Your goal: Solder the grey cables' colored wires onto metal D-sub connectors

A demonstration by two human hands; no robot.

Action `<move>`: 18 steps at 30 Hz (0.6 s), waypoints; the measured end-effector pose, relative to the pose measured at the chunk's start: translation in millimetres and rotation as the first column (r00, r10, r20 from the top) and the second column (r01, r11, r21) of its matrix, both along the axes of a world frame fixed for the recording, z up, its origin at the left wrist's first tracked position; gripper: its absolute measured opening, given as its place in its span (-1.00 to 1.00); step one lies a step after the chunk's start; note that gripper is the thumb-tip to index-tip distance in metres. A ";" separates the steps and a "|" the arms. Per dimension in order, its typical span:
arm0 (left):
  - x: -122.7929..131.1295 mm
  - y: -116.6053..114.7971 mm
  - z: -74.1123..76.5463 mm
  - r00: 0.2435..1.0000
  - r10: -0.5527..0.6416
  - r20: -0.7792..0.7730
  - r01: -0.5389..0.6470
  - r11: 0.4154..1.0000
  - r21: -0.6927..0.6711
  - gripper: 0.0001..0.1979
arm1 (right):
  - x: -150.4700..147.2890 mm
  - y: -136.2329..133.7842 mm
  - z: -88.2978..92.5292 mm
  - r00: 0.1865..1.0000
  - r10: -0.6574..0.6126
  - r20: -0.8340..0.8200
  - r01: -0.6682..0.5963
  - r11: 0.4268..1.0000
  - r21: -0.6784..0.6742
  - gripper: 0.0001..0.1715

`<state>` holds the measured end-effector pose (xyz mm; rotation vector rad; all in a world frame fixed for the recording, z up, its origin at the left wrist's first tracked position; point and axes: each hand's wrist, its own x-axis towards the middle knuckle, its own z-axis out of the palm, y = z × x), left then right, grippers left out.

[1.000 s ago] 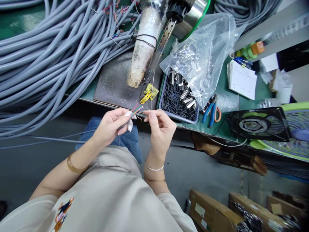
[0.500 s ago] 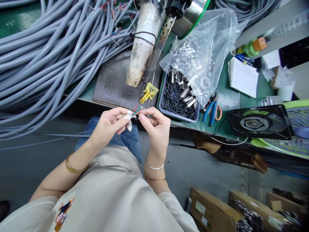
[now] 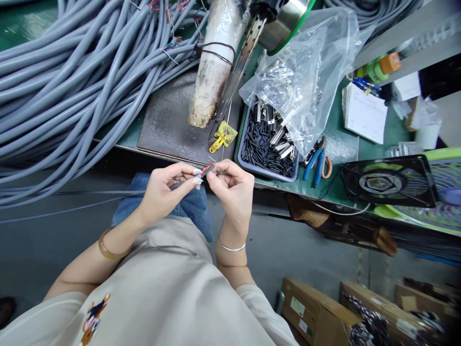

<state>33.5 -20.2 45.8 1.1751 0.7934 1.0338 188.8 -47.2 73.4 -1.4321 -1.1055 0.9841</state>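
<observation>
Cables (image 3: pixel 90 96), gray, round, smooth jackets, heaped over the left end of the green bench (image 3: pixel 344 149) and drooping past its front edge. Coloured strands (image 3: pixel 172 44) stick out of several ends near the back, so those jackets look already opened.

Dark plate (image 3: pixel 163 117), flat, stained, sits at the front edge right of the heap.

Left hand (image 3: pixel 162 187) is just off that edge: thumb and index closed in a pinch at the base of the coloured wires (image 3: pixel 207 170). White wrap (image 3: pixel 198 181) at the tips; can't tell if it's on the fingers or the cable.

Wires are thin, red and green showing, held between both hands in front of the plate. Far end of a rough, scorched white tube (image 3: pixel 209 81) hangs over the plate; crumpled yellow clip (image 3: pixel 218 143) lies near its right front corner.

Right hand (image 3: pixel 232 185): thumb and index also closed, pinching the wire tips.

Status, my read: cores exposed, wires mid-handling. No connector visible on them, nothing finished there yet. Remaining count unclear.

Tray (image 3: pixel 264 175), plastic, front edge: black slim sleeves (image 3: pixel 260 149), shiny ribbed connectors (image 3: pixel 284 148). Clear wrinkled bag (image 3: pixel 302 72) drapes over its back. Blue-orange pliers (image 3: pixel 317 167) just right.
</observation>
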 end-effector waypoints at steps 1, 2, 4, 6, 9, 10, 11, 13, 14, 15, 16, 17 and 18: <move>-0.1 -0.7 -0.9 1.000 0.013 -0.021 -0.012 1.000 0.013 -0.85 | -0.2 -0.3 0.2 1.000 0.001 0.017 -0.001 1.000 -0.003 -0.91; 0.0 -1.3 -1.5 0.999 0.028 -0.043 -0.027 0.999 0.021 -0.83 | -0.5 -0.6 0.6 0.999 0.002 0.036 -0.001 1.000 -0.005 -0.92; 0.4 -2.1 -1.3 0.995 0.062 -0.081 -0.060 0.998 0.030 -0.81 | -1.1 -0.8 1.5 0.998 -0.002 0.070 0.003 1.000 -0.008 -0.92; 1.4 -2.3 0.1 0.993 0.082 -0.085 -0.080 0.996 0.030 -0.82 | -1.7 -0.4 2.4 0.998 -0.010 0.070 0.011 1.000 -0.014 -0.92; 3.2 -2.3 3.1 0.998 0.067 -0.019 -0.067 0.997 -0.024 -0.83 | -2.3 0.8 2.4 1.000 -0.008 0.005 0.008 0.998 -0.057 -0.89; 3.6 -2.2 3.8 0.998 0.053 0.013 -0.052 0.997 -0.055 -0.82 | -2.5 1.3 1.9 1.000 -0.009 -0.018 0.008 0.997 -0.074 -0.87; 3.9 -2.1 4.3 0.998 0.039 0.044 -0.035 0.996 -0.086 -0.79 | -2.6 1.6 1.1 0.999 -0.010 -0.038 0.007 0.996 -0.089 -0.86; 4.2 -1.6 4.8 0.995 0.012 0.094 0.001 0.991 -0.133 -0.75 | -3.0 2.0 -0.7 0.997 -0.018 -0.071 0.011 0.995 -0.097 -0.85; 4.2 -1.3 4.8 0.994 0.001 0.111 0.015 0.989 -0.147 -0.73 | -3.2 2.0 -1.6 0.996 -0.020 -0.085 0.012 0.995 -0.095 -0.84; 4.3 -0.8 4.7 0.992 -0.007 0.122 0.026 0.987 -0.156 -0.72 | -3.4 1.8 -2.5 0.995 -0.020 -0.096 0.011 0.996 -0.090 -0.84; 4.3 -0.3 4.8 0.992 -0.010 0.129 0.031 0.986 -0.161 -0.72 | -3.5 1.4 -3.2 0.994 -0.018 -0.103 0.009 0.996 -0.085 -0.84; 4.5 0.3 5.0 0.991 -0.013 0.135 0.035 0.986 -0.164 -0.71 | -3.5 1.0 -3.9 0.994 -0.018 -0.106 0.009 0.997 -0.079 -0.84; 4.6 0.8 5.3 0.990 -0.013 0.141 0.037 0.986 -0.165 -0.70 | -3.3 0.4 -4.7 0.994 -0.020 -0.105 0.013 0.997 -0.072 -0.83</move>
